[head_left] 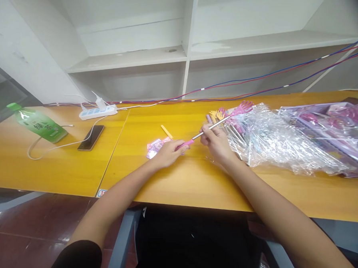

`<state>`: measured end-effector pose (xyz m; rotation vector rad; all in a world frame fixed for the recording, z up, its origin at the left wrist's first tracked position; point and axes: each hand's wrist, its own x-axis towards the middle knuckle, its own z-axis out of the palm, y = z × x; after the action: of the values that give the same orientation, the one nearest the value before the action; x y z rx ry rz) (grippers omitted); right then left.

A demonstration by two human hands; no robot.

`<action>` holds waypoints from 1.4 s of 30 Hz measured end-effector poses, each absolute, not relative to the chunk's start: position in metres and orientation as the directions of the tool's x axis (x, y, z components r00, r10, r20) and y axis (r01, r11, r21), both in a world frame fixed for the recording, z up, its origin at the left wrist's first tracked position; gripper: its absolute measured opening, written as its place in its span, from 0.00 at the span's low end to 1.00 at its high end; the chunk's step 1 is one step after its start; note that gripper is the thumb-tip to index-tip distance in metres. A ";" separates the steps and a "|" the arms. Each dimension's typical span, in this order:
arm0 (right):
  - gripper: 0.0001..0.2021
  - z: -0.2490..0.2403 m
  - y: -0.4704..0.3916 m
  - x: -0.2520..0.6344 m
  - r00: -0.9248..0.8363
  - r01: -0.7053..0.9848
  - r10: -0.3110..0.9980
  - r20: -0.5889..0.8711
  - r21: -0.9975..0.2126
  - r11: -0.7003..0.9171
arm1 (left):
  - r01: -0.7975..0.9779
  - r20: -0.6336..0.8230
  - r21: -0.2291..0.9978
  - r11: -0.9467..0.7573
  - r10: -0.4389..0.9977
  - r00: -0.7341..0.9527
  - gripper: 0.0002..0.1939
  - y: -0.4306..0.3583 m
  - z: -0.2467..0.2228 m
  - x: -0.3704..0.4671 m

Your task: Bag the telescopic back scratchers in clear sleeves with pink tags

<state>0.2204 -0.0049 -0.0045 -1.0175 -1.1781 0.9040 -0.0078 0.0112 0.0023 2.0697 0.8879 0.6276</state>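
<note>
A back scratcher point(213, 125) with a pink claw head, a silver metal rod and a pink handle slants up to the right above the table. My left hand point(169, 153) is closed on its pink handle. Around the metal rod, nearer the claw, the fingers of my right hand point(216, 142) are closed. Small pink and purple printed packets point(153, 148) lie just behind my left hand, with a yellow stick point(166, 131) beyond them. Beside my right hand, more scratchers with yellow and pink heads point(217, 115) lie against clear plastic wrapping point(275, 141).
Wrapped purple boxes point(326, 136) lie at the right. On the left are a green bottle point(40, 124), a phone point(91, 137) and a white power strip point(97, 112) with cables. Red and blue wires point(242, 81) run before the white shelves point(188, 53).
</note>
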 end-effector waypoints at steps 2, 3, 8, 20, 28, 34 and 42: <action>0.22 -0.001 -0.008 0.219 0.149 -0.053 0.951 0.269 -0.959 0.280 | 0.363 0.147 0.820 -0.442 0.776 0.614 0.23 0.011 0.002 -0.007; 0.22 0.001 -0.009 0.218 0.147 -0.042 0.952 0.268 -0.960 0.277 | 0.361 0.158 0.821 -0.443 0.783 0.602 0.24 0.011 0.003 -0.007; 0.22 0.012 -0.015 0.219 0.115 0.092 0.947 0.300 -0.952 0.291 | 0.366 0.197 0.811 -0.457 0.802 0.565 0.22 0.011 0.006 -0.007; 0.25 -0.005 -0.011 0.225 -0.010 -0.001 0.956 0.294 -0.956 0.294 | 0.318 0.326 0.767 -0.557 0.765 0.556 0.23 0.012 0.001 -0.009; 0.25 0.005 -0.020 0.221 -0.103 0.013 0.936 0.338 -0.940 0.341 | 0.254 0.369 0.778 -0.575 0.744 0.557 0.23 0.008 0.005 -0.011; 0.24 0.011 -0.021 0.215 -0.159 0.027 0.944 0.290 -0.954 0.298 | 0.325 0.377 0.715 -0.620 0.732 0.568 0.24 0.012 0.008 -0.011; 0.22 0.017 0.007 0.266 0.229 -0.240 0.954 0.196 -0.938 0.250 | 0.499 0.489 0.513 -0.699 0.715 0.499 0.19 0.039 0.019 -0.036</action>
<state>0.2662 0.0070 0.0175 -0.9398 -0.9685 1.0145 -0.0356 0.0388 0.0191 2.4423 1.0212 1.0067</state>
